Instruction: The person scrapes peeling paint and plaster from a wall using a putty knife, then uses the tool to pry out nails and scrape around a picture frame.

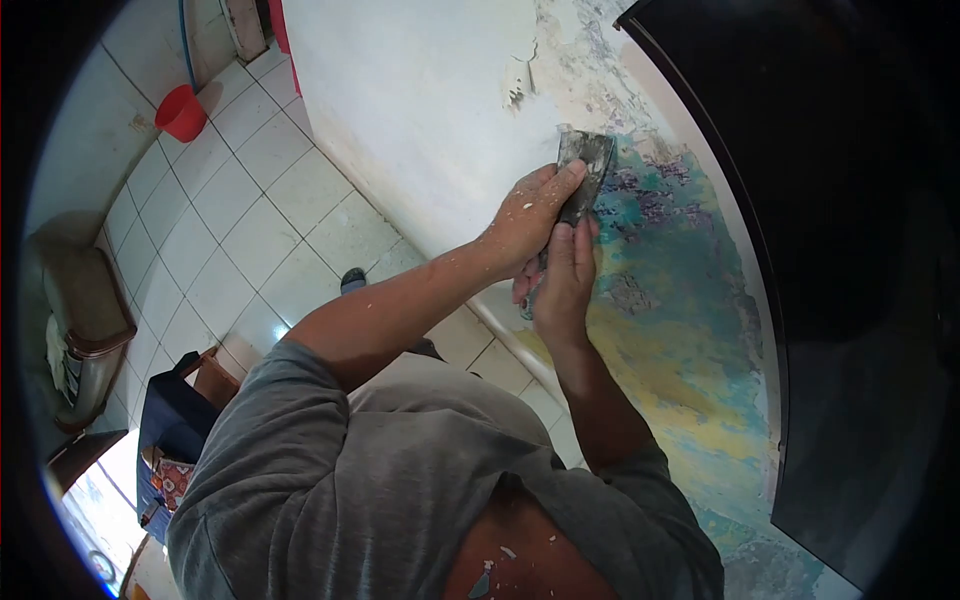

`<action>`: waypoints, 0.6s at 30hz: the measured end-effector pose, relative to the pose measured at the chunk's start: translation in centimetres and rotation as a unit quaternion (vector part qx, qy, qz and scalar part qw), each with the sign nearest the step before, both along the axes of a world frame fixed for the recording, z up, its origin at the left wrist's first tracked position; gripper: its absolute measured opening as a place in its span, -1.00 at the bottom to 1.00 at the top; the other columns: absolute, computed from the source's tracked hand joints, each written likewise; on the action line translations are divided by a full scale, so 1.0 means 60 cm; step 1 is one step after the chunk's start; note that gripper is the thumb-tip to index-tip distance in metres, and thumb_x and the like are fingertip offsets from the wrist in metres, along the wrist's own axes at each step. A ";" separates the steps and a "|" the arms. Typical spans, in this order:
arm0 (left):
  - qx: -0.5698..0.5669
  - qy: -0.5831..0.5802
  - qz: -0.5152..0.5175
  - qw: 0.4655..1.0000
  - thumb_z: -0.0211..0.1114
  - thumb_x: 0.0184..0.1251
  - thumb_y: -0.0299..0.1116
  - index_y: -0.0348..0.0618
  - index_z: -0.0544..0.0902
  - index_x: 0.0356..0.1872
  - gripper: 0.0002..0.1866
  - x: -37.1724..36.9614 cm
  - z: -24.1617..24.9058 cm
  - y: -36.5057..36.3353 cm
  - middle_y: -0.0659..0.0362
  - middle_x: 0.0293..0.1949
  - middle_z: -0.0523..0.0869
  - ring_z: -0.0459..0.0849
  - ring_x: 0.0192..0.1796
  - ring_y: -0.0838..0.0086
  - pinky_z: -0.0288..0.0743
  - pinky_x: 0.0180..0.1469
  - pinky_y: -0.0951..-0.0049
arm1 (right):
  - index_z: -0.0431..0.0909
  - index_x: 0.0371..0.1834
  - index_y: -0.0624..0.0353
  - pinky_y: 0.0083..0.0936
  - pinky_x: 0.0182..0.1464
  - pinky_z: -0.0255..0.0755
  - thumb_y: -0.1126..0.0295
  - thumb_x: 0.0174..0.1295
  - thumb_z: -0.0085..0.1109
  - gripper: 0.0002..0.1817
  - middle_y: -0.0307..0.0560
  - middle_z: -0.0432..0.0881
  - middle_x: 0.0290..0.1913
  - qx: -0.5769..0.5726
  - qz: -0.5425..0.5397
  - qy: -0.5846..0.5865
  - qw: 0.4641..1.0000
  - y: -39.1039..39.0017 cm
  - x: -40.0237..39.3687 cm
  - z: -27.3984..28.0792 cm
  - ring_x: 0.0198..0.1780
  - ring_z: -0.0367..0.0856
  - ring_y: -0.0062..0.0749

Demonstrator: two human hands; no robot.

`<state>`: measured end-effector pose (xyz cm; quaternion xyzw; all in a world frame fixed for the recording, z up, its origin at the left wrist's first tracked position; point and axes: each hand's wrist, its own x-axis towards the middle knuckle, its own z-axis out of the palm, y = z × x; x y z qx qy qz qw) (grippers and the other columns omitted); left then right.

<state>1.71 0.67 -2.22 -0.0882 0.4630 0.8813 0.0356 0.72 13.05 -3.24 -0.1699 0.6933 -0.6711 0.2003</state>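
Note:
Both of my hands are on a putty knife with a wide, smeared metal blade, its edge against the wall. My left hand wraps around it, thumb pressed flat on the blade. Just below, my right hand closes around the lower part, its fingers hiding most of the handle. Right of the blade, the wall's white coat is gone, and a rough patch of teal, purple and yellow paint shows. Peeling paint hangs above the blade. Pale flecks dot my left hand and forearm.
A large black panel with a thin frame borders the bare patch on the right. White floor tiles lie left of the wall, with a red bucket at the far end. A brown armchair and a dark blue bag stand left.

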 end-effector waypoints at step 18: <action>-0.094 0.115 0.135 0.980 -0.02 0.56 0.23 -0.20 0.50 -0.14 -0.42 -0.017 -0.082 0.041 0.12 -0.34 0.69 0.63 -0.51 0.55 0.53 -0.60 0.57 | 0.14 0.52 0.19 -0.67 -0.68 0.28 0.29 0.61 -0.25 -0.52 -0.25 0.41 -0.49 -0.057 0.014 0.003 0.998 -0.003 0.030 -0.013 -0.67 0.33 -0.65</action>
